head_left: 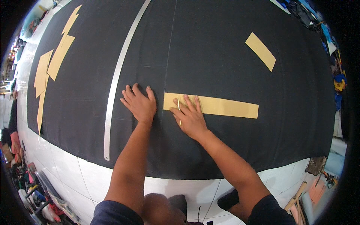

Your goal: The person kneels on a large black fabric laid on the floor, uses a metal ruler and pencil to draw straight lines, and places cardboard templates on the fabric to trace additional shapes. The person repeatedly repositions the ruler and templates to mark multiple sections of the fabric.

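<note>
Black cloth [210, 48] lies spread out beneath both my hands. My left hand [139, 104] rests flat on it with the fingers spread, between a long metal ruler [113, 86] and a faint line drawn down the cloth. My right hand [190, 117] presses on the left part of a long tan card strip [228, 107], with some fingers stretched over it. Tucked between the fingers of that hand is a thin pale-yellow pencil-like stick [178, 105]. The strip's left end sits close to the drawn line.
Several more tan card pieces [62, 56] lie at the far left, partly overlapping. A single four-sided card piece [261, 51] is at the upper right. White floor tiles [71, 165] surround the cloth. Assorted items [41, 198] crowd the left edge, and wooden sticks [296, 197] stand at the lower right.
</note>
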The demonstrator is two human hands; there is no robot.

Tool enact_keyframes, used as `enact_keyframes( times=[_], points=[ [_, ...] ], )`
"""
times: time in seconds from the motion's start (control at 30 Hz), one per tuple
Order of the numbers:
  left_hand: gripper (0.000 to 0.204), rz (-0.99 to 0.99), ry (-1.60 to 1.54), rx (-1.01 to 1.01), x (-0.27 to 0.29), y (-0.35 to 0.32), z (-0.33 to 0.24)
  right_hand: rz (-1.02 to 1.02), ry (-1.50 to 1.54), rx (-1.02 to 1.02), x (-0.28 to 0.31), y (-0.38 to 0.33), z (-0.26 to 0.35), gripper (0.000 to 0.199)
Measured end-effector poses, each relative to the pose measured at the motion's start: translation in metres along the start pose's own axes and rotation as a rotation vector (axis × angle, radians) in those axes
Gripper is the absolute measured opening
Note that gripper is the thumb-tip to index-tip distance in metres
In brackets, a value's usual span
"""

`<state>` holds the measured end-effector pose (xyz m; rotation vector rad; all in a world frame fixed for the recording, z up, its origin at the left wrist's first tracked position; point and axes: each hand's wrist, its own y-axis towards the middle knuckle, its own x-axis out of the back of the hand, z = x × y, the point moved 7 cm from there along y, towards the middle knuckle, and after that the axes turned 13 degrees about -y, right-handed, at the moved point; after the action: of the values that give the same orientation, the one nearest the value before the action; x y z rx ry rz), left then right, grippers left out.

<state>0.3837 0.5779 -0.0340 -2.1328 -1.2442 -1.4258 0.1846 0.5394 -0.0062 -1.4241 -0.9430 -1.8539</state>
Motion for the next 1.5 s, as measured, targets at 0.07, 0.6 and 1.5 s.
enact_keyframes(
  times=[0.07, 0.6, 1.5],
  points=[
    [0.059, 0.017, 0.005, 0.007, -0.001, 0.002, 0.000, 0.015, 0.008, -0.032, 0.001, 0.001, -0.006, 0.026],
    [0.062, 0.098, 0.059, 0.078, -0.004, 0.001, 0.001, 0.022, 0.048, -0.069, -0.012, 0.048, -0.038, 0.025],
    [0.063, 0.149, 0.048, 0.110, -0.005, 0.003, -0.002, 0.008, 0.067, -0.064, -0.012, 0.097, -0.075, 0.025]
  ],
)
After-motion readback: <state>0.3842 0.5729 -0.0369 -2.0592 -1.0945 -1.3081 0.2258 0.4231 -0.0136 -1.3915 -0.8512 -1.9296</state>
